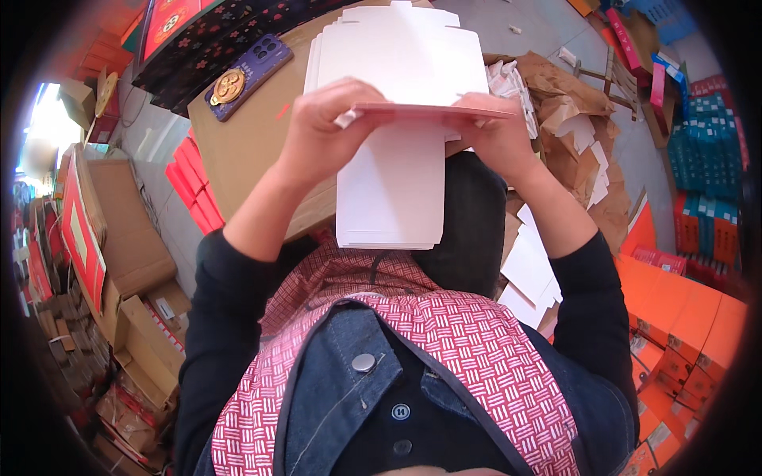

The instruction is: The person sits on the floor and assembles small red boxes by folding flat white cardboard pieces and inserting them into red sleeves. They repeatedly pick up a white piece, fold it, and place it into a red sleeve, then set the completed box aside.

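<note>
Both hands are closed on a thin pinkish-red card panel (432,110), the left hand (321,127) pinching one end and the right hand (498,136) the other, raised above a stack of white die-cut card blanks (397,51) that lies on a brown cardboard surface (246,151) and reaches toward the lap. The step in hand looks like working a fold in that panel; to do it well, keep the two pinches level, press evenly so the crease runs straight, and hold the thumbs near the ends so the middle does not bow. The blanks beneath are best left squared and unpressed, since light card would likely slide or dent. Of the containers, the orange boxes (675,297) at lower right and the teal boxes (710,151) above them hide whatever they may hold. At upper right a brown carton (656,127) seems to hold pink and blue packets (627,44). At the left sits an open cardboard tray (143,345), its contents too unclear to name, and the black floral box (226,47) shows only its outside.
</note>
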A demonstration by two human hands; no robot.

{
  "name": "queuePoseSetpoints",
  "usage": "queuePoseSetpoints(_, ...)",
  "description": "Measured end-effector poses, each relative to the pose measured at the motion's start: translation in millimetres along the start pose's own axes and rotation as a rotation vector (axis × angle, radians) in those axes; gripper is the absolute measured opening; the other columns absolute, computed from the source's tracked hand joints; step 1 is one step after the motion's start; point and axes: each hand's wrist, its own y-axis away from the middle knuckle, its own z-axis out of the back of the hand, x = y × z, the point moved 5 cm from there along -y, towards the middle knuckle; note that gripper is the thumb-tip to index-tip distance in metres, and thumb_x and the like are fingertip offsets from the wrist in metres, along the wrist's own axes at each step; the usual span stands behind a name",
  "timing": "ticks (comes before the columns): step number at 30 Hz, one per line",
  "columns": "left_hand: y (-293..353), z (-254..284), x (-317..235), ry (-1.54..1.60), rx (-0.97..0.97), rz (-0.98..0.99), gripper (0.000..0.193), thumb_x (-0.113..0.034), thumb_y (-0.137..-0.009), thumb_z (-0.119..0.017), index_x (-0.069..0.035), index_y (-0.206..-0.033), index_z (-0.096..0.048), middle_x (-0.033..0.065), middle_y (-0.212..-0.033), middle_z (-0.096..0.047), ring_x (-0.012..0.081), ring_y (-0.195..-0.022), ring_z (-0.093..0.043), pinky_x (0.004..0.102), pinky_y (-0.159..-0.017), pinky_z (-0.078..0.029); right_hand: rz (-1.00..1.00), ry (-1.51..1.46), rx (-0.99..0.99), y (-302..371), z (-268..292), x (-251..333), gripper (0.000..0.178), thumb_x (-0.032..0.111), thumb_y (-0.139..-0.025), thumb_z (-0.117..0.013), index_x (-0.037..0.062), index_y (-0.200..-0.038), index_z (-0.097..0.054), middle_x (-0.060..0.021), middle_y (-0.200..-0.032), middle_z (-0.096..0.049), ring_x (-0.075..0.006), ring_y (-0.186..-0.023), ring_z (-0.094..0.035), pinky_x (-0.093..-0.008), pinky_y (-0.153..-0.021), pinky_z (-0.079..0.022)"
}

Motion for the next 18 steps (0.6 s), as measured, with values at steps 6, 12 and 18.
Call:
queuePoseSetpoints(6,36,-22,-9,-0.628,0.185,-0.329,0.033,-0.005,-0.066,-0.069,-0.003,-0.099,-0.065,0.0124,-0.101,-0.066,0.0288,-0.098,-0.065,0.0381,-0.083,-0.053,0.321,0.232,-0.179,15,-11,1,0.006,0.002,-0.077,-0.061,0.0041,-0.081,-0.063,-0.0075,-0.086,-0.067,-0.0269,-0.083,-0.064,-0.0357,-0.072,-0.052)
queuePoseSetpoints(12,73,-56,-37,-0.845,0.232,-0.523,0.024,-0.011,-0.077,-0.06,-0.003,-0.098,-0.064,0.0107,-0.103,-0.066,0.0293,-0.103,-0.064,0.0383,-0.088,-0.053,0.262,0.264,-0.035,43,-9,10,0.031,-0.001,-0.079,-0.057,0.001,-0.11,-0.061,-0.0165,-0.116,-0.061,-0.034,-0.109,-0.058,-0.0396,-0.092,-0.047)
queuePoseSetpoints(18,79,-58,-31,-0.847,0.212,-0.481,0.023,-0.011,-0.078,-0.058,-0.002,-0.099,-0.063,0.0111,-0.105,-0.065,0.029,-0.103,-0.064,0.0376,-0.086,-0.054,0.357,0.253,-0.014,89,-3,86,0.029,0.003,-0.068,-0.062,0.0004,-0.097,-0.059,-0.0131,-0.098,-0.059,-0.0303,-0.094,-0.058,-0.0393,-0.083,-0.046)
